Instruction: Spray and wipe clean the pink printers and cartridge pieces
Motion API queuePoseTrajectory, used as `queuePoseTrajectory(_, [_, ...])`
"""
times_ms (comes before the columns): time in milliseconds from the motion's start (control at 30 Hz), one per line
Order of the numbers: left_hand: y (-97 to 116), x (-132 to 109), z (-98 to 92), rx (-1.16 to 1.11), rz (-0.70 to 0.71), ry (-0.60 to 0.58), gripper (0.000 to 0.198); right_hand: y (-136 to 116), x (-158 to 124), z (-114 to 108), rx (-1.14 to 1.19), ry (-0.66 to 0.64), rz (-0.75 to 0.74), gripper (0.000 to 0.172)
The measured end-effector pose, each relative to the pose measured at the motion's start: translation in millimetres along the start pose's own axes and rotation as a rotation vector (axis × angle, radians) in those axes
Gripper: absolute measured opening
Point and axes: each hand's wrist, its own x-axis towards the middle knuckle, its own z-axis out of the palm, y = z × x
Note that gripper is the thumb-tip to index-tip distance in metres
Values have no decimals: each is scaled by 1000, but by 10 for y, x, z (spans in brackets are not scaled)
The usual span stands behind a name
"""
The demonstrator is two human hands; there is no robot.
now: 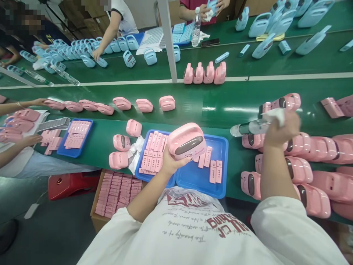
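Green work surfaces (215,99) run across the room, cut off at left and right, and the raised right forearm (275,173) partly hides rows of pink devices (317,147). Above two blue trays (193,182), the left hand (169,162) holds a pink device (187,141) whose small front lettering is illegible; the blurred right hand (285,127) grips a white cloth (277,116) by a clear bottle (249,128), and I cannot tell whether it grips that too. "The beauty of a" reads on the white shirt (138,239).
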Motion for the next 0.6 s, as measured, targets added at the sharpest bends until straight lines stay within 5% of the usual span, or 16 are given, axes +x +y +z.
queuePoseTrajectory(67, [-31, 13, 13, 25, 8, 31, 70, -72, -146, 79, 49, -233, -16, 19])
queuePoseTrajectory(133, [-55, 21, 17, 47, 18, 42, 72, -115, -231, 125, 61, -322, -3, 18])
queuePoseTrajectory(333, [-84, 46, 53, 145, 18, 71, 73, -601, -356, 55, -80, -167, -7, 32])
queuePoseTrajectory(433, [-126, 80, 114, 154, -6, 104, 74, -1122, -820, 43, 36, -330, -40, 47])
queuePoseTrajectory(500, [-177, 109, 141, 155, -24, 124, 72, -1418, -1235, 69, 213, -579, -192, 45])
queuePoseTrajectory(600, [-260, 148, 124, 199, -48, 137, 73, -1630, -1703, 130, 304, -735, -495, 44])
